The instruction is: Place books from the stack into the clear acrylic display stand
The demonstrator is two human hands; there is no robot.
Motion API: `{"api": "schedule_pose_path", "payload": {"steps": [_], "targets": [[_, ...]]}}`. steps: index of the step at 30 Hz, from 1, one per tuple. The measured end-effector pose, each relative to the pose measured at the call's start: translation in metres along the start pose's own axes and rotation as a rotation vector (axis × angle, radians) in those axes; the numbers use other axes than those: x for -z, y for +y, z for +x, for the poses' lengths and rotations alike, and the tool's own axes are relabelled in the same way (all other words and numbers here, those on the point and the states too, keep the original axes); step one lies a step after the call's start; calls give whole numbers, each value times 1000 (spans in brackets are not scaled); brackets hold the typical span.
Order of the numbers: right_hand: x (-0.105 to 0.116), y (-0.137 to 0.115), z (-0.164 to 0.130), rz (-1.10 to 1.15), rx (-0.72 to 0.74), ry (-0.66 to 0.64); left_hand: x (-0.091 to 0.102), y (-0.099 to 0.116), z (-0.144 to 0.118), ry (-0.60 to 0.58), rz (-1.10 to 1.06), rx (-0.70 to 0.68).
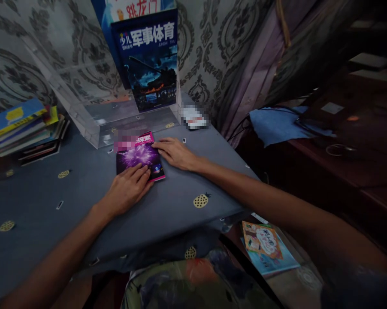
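A purple book (138,153) with a pink title band lies flat on the grey cloth-covered table (84,184). My left hand (129,189) rests palm down on the book's near edge, fingers together. My right hand (176,152) lies flat at the book's right edge, fingertips touching its upper corner. Just behind the book stands a clear acrylic stand (97,111). A dark blue book (150,60) with a tank picture stands upright in it, with another blue book behind.
A pile of books (26,128) sits at the table's left edge. A small card (195,118) lies at the back right. A children's book (267,246) lies on the floor, lower right. A blue cloth (277,122) drapes over dark furniture to the right.
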State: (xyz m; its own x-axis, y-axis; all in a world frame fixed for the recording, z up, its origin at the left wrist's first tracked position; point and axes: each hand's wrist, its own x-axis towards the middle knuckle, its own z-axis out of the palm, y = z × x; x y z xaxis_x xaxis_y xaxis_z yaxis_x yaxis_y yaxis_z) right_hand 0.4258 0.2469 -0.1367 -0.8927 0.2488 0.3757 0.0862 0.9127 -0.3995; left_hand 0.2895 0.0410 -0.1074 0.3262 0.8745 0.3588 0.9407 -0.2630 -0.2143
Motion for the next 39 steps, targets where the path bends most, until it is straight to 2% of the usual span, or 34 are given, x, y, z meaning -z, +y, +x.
{"api": "schedule_pose_path", "payload": {"steps": [7,13,17,20,28,32,39], "targets": [[14,-23,-34,285,24,87,2,2,2,37,26,-29],[18,-40,-37,480,-14,109,1,1,2,22,1,-20],[20,-49,-41,526,1,163,1,1,1,13,-7,-7],[20,-52,-47,442,66,191,1,2,0,21,12,-3],[16,-54,-57,-29,371,189,0,7,-2,16,6,43],[19,-58,-60,-90,395,180,-3,7,-5,2,-33,78],[21,-65,-64,-85,351,133,-3,2,-7,-7,-105,103]]}}
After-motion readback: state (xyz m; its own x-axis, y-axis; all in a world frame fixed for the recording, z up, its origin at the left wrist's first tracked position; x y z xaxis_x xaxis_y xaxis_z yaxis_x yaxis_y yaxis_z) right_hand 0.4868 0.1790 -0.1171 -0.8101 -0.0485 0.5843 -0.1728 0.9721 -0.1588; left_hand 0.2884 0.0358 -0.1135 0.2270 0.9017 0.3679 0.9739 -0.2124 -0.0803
